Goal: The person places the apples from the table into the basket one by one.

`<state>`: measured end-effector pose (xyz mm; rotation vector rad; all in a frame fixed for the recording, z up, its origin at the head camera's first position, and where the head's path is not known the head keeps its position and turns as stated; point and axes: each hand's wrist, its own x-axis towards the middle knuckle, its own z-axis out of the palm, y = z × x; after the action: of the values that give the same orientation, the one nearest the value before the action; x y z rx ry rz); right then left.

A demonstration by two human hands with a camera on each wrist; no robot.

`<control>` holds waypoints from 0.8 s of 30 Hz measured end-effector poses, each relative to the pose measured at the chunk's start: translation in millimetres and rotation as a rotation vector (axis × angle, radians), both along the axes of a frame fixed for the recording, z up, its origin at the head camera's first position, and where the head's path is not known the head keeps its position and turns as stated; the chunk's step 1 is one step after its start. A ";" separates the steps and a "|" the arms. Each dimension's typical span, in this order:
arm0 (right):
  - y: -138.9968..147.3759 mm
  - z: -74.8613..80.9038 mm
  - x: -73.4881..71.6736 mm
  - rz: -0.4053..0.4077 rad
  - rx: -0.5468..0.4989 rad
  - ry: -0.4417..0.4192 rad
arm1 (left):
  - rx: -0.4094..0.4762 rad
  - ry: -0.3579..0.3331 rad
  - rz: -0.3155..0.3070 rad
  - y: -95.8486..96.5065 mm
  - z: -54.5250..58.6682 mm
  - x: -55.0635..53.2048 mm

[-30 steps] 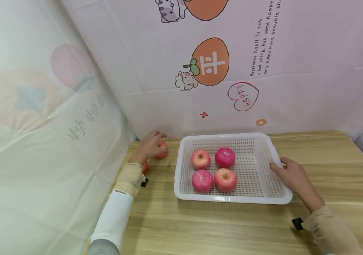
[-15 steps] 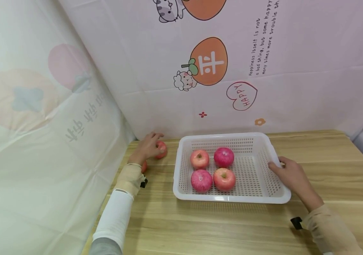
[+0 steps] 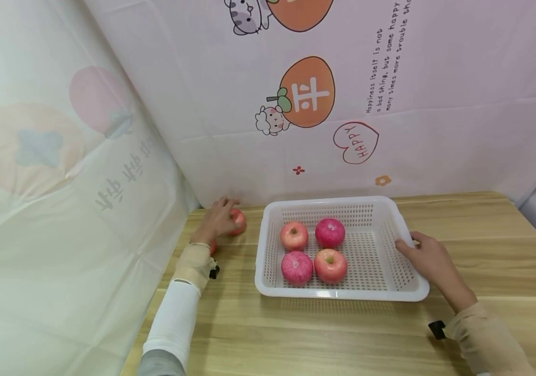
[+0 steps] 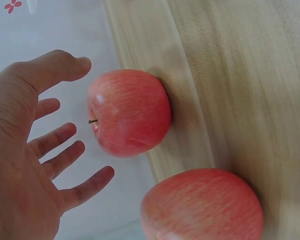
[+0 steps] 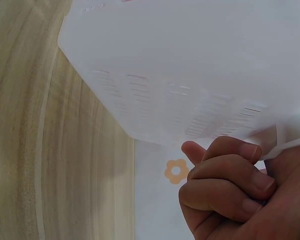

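My left hand [image 3: 218,219] hovers at the back left of the table, fingers apart and extended over a red apple [image 3: 238,222]. In the left wrist view, a gap shows between the fingertips and that apple [image 4: 130,112], whose stem faces the palm. A second red apple [image 4: 202,207] lies nearer; in the head view it is mostly hidden under the left wrist. My right hand [image 3: 430,258] grips the right rim of a white perforated plastic basket [image 3: 338,294], thumb over the edge and fingers [image 5: 225,172] curled beneath. Two light red apples [image 3: 331,266] and two magenta apples [image 3: 330,233] sit inside the basket's left half.
A wooden table [image 3: 315,339] carries everything. Behind it hangs a white printed cloth [image 3: 230,156], and another pale cloth [image 3: 61,250] closes off the left side, close to the left arm. Bare basket floor [image 3: 366,261] shows right of the apples.
The left hand has shifted slightly left and its fingers have lifted a little off the apple. The right hand keeps its grip on the basket, and the head view has shifted slightly.
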<state>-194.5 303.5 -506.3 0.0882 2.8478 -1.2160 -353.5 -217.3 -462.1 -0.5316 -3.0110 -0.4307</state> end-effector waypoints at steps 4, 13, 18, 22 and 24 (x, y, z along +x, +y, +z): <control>-0.2 -0.5 0.3 0.004 -0.003 0.001 | 0.003 0.007 0.012 -1.6 -5.4 -1.0; -0.4 -0.7 0.8 0.000 0.002 0.003 | 0.020 -0.007 0.029 -5.9 -14.0 -3.5; -0.3 -0.6 0.6 -0.003 -0.003 0.000 | 0.056 -0.019 0.039 -6.4 -17.2 -5.4; -0.1 -0.8 0.4 -0.005 -0.006 -0.002 | 0.061 -0.027 0.040 -6.9 -19.4 -7.4; -0.1 -1.3 -0.1 -0.005 -0.006 0.002 | 0.065 -0.030 0.038 -7.0 -20.4 -8.1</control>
<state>-194.6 303.4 -507.6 0.0944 2.8478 -1.2262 -361.6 -224.3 -482.5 -0.4665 -3.0174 -0.5366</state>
